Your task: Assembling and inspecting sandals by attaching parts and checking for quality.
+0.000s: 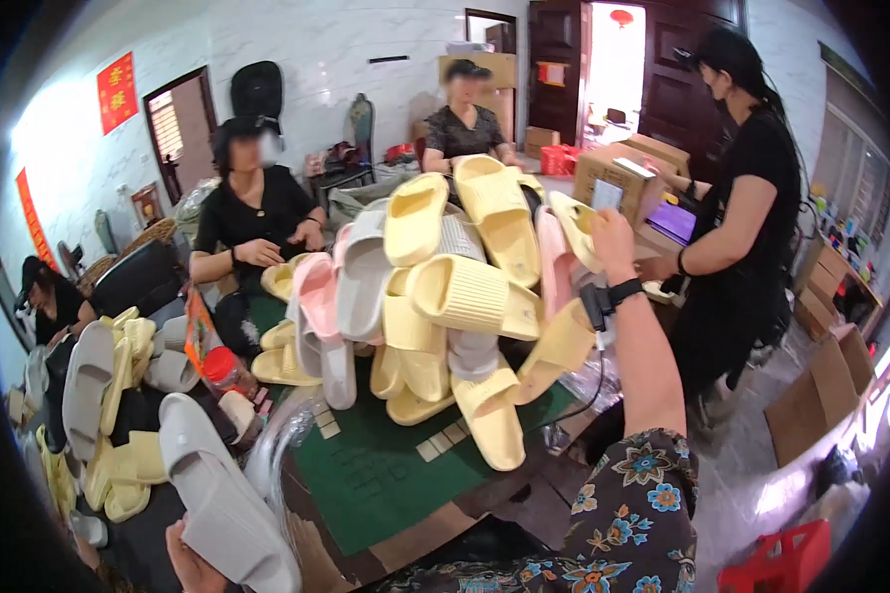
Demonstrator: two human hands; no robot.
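Observation:
My left hand (193,561), at the lower left, is closed on the side of a grey slipper (232,509), which it holds tilted beside the table. My right arm reaches forward past the pile, and my right hand (611,239) grips the edge of a pale yellow slipper (572,225) at the pile's far right; the fingertips are partly hidden. Yellow, grey and pink slippers are heaped on the green table mat (366,494), among them a ribbed yellow slipper (465,294) near the middle and a pink slipper (316,294) on the left.
More slippers (119,395) lie heaped on the left, near a red-lidded jar (224,368). Several co-workers are around the table; a standing person (747,217) is beside a cardboard box (613,178). At lower right are an open carton (821,395) and a red plastic stool (776,563).

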